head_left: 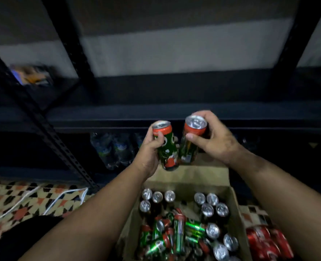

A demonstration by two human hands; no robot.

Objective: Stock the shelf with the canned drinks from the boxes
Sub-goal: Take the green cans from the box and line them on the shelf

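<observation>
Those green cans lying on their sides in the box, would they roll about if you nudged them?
Probably a little. The lying green cans are smooth, glossy cylinders, so likely slippery and rollable, but the cardboard box walls and upright cans hem them in.

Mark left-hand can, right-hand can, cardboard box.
left-hand can (168,147): head view, green side wall.
right-hand can (194,131): head view, red upper band.
cardboard box (235,202): head view, right wall.
</observation>
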